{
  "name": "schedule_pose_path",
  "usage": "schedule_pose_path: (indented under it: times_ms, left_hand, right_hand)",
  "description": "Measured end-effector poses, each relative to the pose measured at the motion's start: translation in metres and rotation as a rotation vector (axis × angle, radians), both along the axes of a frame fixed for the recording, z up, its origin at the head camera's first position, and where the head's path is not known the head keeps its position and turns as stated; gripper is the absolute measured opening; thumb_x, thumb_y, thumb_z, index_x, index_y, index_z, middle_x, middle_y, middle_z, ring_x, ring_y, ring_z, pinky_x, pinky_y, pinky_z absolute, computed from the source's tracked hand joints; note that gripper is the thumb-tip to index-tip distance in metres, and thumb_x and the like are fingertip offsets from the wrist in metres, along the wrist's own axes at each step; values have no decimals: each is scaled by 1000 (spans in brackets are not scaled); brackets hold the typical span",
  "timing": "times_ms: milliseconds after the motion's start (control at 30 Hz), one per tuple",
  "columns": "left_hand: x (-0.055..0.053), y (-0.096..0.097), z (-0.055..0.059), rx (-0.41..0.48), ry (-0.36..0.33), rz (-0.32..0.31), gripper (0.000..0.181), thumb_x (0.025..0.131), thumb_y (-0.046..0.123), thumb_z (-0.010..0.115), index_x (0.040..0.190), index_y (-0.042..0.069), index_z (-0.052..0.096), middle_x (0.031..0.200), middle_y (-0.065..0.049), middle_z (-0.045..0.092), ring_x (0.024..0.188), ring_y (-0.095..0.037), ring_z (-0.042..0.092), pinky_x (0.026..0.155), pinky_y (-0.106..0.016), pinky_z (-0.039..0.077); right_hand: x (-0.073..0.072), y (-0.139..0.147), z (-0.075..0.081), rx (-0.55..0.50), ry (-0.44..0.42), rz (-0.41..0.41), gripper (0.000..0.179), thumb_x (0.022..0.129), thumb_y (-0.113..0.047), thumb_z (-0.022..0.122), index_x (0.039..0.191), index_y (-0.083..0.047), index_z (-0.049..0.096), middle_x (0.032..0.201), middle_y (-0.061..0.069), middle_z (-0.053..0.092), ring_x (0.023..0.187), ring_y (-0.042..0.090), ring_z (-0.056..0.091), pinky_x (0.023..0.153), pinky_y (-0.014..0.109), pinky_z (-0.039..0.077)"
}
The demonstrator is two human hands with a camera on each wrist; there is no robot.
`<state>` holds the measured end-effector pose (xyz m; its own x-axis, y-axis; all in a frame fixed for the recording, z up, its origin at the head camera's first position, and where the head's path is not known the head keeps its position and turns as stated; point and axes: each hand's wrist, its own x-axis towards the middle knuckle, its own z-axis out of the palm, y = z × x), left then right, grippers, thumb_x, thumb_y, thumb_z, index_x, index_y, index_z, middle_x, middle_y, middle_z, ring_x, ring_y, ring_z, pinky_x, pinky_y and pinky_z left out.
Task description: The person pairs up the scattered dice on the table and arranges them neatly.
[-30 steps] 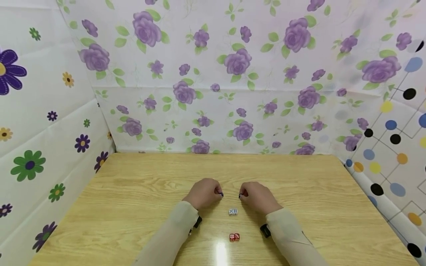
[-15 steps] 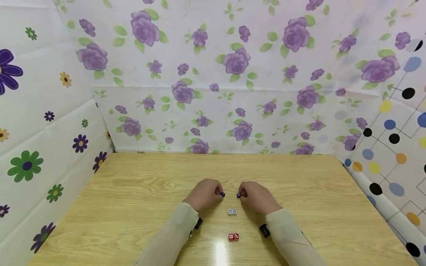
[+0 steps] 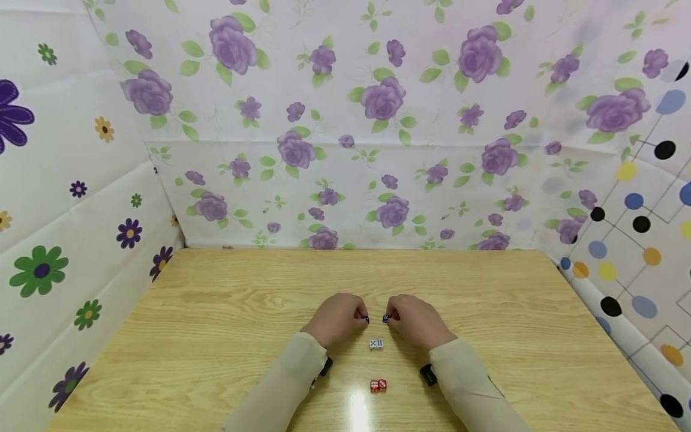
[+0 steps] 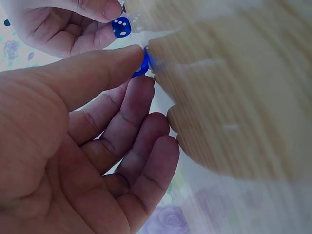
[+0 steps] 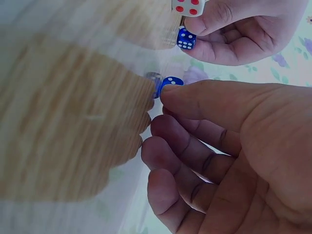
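Note:
Between thumb and fingertips my left hand (image 3: 337, 318) pinches a blue die (image 4: 141, 66) with white pips, at the tabletop. A second blue die (image 5: 172, 81) is pinched the same way by my right hand (image 3: 418, 321). The two blue dice face each other with a small gap between them. Just nearer than the hands, two white dice (image 3: 376, 344) sit side by side on the table. Closer still, two red dice (image 3: 378, 386) stand side by side. In the right wrist view, one white die (image 5: 189, 6) shows red pips.
A glossy wood-grain table (image 3: 216, 324) lies under both hands. Flowered cloth (image 3: 345, 180) hangs behind its far edge, with patterned cloth walls at left and right. Dark wrist cameras (image 3: 429, 375) show at the sleeves.
My left hand has moved slightly right with its blue die, narrowing the gap to the other one. The right hand has barely moved; the white and red dice stay in place.

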<state>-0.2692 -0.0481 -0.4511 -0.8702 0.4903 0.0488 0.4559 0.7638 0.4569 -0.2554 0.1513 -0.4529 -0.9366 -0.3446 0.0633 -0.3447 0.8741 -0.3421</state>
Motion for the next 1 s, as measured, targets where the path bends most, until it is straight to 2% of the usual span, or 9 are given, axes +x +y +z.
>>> schedule_pose_path:
  times_ms: [233,667,1000]
  left_hand:
    - [2,-3,4,4,-7,8,5,83,14,69,87,14,69,78,9,62,69,-5,55,68,-26,47]
    - [5,-2,3,-13,-12,13,5,83,20,72,84,17,69,77,11,62,69,-4,55,68,-25,47]
    - [5,0,3,-19,17,13,5,81,19,72,83,16,69,78,8,63,68,-4,54,66,-25,47]
  right_hand:
    - [-1,-2,0,-12,-25,-5,8,83,-14,72,82,-17,65,75,-7,56,67,9,49,64,29,44]
    - [2,-6,0,-30,-46,23,6,84,-13,71,84,-16,65,77,-8,56,69,9,50,64,30,45]
    - [3,-7,2,-47,-34,26,7,84,-13,71,84,-16,64,76,-7,54,67,9,48,62,29,43]
